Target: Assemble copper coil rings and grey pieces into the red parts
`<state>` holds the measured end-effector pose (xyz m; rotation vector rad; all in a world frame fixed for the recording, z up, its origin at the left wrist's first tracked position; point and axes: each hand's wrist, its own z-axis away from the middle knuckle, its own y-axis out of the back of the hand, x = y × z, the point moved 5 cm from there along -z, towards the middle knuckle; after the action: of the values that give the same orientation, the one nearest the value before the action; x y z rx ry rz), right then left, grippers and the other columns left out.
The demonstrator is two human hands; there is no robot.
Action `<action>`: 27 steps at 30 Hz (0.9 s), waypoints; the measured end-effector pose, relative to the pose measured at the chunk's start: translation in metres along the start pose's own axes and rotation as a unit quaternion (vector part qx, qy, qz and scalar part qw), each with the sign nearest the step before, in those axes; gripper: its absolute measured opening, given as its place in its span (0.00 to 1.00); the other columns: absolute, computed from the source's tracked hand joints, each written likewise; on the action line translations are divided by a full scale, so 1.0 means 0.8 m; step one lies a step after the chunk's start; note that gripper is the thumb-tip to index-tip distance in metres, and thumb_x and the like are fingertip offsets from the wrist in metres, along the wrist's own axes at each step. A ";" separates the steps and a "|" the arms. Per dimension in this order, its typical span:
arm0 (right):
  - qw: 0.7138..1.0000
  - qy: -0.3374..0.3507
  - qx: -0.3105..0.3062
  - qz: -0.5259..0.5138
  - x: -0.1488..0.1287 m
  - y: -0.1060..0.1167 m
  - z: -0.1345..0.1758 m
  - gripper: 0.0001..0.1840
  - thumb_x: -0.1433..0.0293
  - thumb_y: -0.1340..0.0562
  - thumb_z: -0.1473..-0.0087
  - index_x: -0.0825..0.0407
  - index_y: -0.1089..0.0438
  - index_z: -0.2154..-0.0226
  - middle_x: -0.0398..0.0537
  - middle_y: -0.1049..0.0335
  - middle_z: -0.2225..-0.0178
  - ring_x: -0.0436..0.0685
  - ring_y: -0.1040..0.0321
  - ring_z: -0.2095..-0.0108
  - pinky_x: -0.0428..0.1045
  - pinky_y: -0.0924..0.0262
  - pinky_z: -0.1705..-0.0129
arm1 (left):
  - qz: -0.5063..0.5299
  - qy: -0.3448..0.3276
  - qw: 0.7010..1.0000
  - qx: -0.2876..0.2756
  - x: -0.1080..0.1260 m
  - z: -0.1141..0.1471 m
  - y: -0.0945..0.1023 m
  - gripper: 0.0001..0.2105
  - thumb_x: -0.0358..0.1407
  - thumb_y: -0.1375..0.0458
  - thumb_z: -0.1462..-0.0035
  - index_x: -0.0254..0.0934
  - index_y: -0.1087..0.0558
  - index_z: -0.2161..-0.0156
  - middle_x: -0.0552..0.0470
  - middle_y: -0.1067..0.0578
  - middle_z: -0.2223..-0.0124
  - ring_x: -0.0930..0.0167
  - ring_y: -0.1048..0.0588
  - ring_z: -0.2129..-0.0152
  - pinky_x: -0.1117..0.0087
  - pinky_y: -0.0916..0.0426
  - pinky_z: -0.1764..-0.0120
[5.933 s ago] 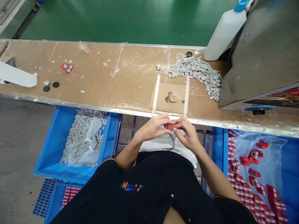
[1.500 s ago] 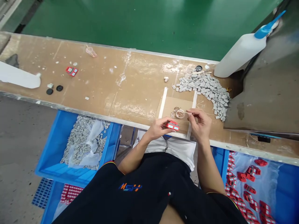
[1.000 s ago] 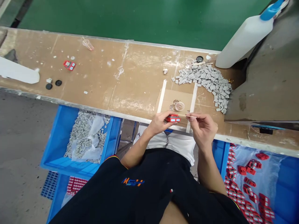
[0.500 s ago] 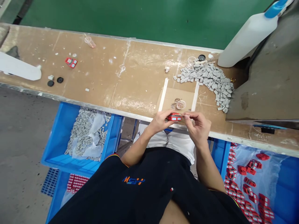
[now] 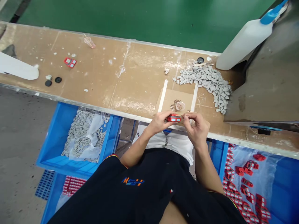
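L hand (image 5: 159,122): clamped on red pc (image 5: 174,118), thumb & fingertips at its L end. Red pc: held up nr front edge of bench (image 5: 140,84), pale panels toward wearer. R hand (image 5: 197,127): fingertips together, pinching thin stick (image 5: 183,116). Stick: points L, end at top of red pc; contact, can't tell.

Just beyond: clear cup (image 5: 180,106) on cardboard (image 5: 187,95), w/ dark marks (image 5: 173,107) just beside, to L. White tape (image 5: 163,95): 1 strip along each side of cardboard.

Farther, R: heap of grey pcs (image 5: 206,77); black cap (image 5: 200,60) & clear ring (image 5: 191,63) at its far edge. Then white bottle (image 5: 245,43), blue nozzle (image 5: 272,14), nr metal box (image 5: 263,87).

Far L on bench: second red pc (image 5: 70,62); tipped cup (image 5: 89,42) toward back edge; 2 black discs (image 5: 48,83); second bottle (image 5: 18,68), partly out of view.

Below, L: blue bin (image 5: 46,149) of grey bits (image 5: 77,133), partly under white plastic (image 5: 92,133); lower bin (image 5: 50,199) w/ rows of red blocks (image 5: 72,185).

Below, R: R bin (image 5: 287,174), lined w/ film (image 5: 263,177); many red parts (image 5: 235,196), massed on L side, a few loose.

Beyond bench: green surface (image 5: 140,21).
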<state>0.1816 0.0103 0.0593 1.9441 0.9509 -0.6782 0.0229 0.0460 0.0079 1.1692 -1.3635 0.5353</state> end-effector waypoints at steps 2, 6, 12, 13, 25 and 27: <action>1.000 -0.021 -0.002 -0.019 0.005 0.002 0.000 0.02 0.70 0.36 0.41 0.48 0.28 0.66 0.45 0.21 0.69 0.55 0.22 0.68 0.49 0.28 0.65 | 0.012 0.014 1.000 -0.003 -0.001 0.000 0.000 0.13 0.38 0.36 0.40 0.34 0.24 0.51 0.45 0.19 0.56 0.68 0.20 0.61 0.71 0.24 0.58; 0.994 -0.090 0.045 -0.053 0.029 0.008 -0.007 0.04 0.65 0.36 0.39 0.49 0.27 0.64 0.48 0.21 0.66 0.56 0.22 0.65 0.52 0.28 0.61 | 0.038 0.032 0.999 0.005 -0.006 0.002 0.000 0.14 0.40 0.35 0.41 0.33 0.23 0.52 0.46 0.19 0.58 0.69 0.20 0.64 0.70 0.24 0.59; 0.999 -0.038 -0.011 0.003 0.042 -0.010 -0.035 0.07 0.64 0.39 0.39 0.49 0.27 0.65 0.51 0.23 0.64 0.59 0.26 0.63 0.53 0.30 0.64 | 0.071 0.040 0.997 0.007 -0.007 0.002 0.002 0.15 0.40 0.34 0.43 0.33 0.22 0.54 0.46 0.19 0.59 0.69 0.20 0.64 0.70 0.23 0.58; 0.999 -0.023 -0.032 0.003 0.043 -0.012 -0.041 0.07 0.64 0.39 0.38 0.48 0.27 0.64 0.52 0.24 0.62 0.59 0.26 0.61 0.53 0.30 0.63 | 0.075 0.044 0.996 0.007 -0.007 0.002 0.002 0.15 0.40 0.34 0.43 0.33 0.22 0.54 0.46 0.19 0.59 0.69 0.20 0.65 0.70 0.23 0.59; 0.950 -0.023 -0.182 0.251 0.153 -0.008 -0.153 0.09 0.72 0.43 0.39 0.48 0.28 0.66 0.54 0.29 0.62 0.64 0.33 0.58 0.59 0.38 0.51 | 0.102 0.050 0.994 -0.003 -0.007 0.004 0.005 0.12 0.36 0.34 0.44 0.32 0.22 0.55 0.45 0.19 0.60 0.69 0.20 0.65 0.70 0.23 0.60; 0.956 -0.010 -0.179 0.231 0.147 -0.008 -0.153 0.10 0.70 0.45 0.38 0.47 0.28 0.67 0.53 0.30 0.63 0.63 0.34 0.60 0.58 0.38 0.53 | 0.104 0.050 0.993 -0.001 -0.009 0.006 0.005 0.12 0.35 0.34 0.44 0.32 0.22 0.55 0.45 0.19 0.61 0.70 0.21 0.66 0.69 0.23 0.60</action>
<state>0.2553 0.1611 0.0296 1.7363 0.5258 -0.2329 0.0162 0.0459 0.0017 0.9919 -1.4057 0.7315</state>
